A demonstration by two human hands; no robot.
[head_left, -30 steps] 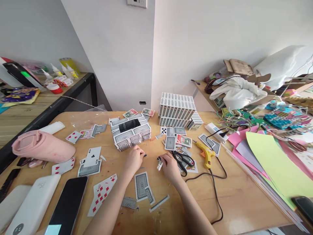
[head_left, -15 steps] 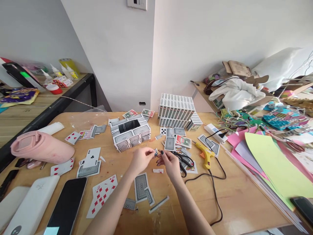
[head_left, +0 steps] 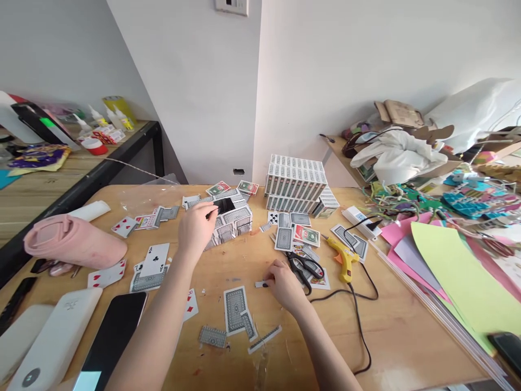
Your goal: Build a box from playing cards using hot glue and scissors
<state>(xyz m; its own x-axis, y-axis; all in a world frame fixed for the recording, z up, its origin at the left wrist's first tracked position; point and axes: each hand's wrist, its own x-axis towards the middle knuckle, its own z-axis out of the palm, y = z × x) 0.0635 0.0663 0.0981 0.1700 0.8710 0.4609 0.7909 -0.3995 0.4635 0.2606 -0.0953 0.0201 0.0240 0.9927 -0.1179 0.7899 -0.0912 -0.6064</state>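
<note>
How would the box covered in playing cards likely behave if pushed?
The box is probably light for its size, as its top has a wide opening. It looks low and broad, so it would likely slide along the table before tipping. Its card-covered edges might dent if squeezed hard.

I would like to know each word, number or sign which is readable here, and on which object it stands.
"A", probably, and club signs: the white card beyond the phone.
"8", probably, and diamond signs: the half-covered card.
Heart signs: two cards beside the pink roll.
Too small or blurred: print on other cards, stacked boxes, bottles, card-covered box.
</note>
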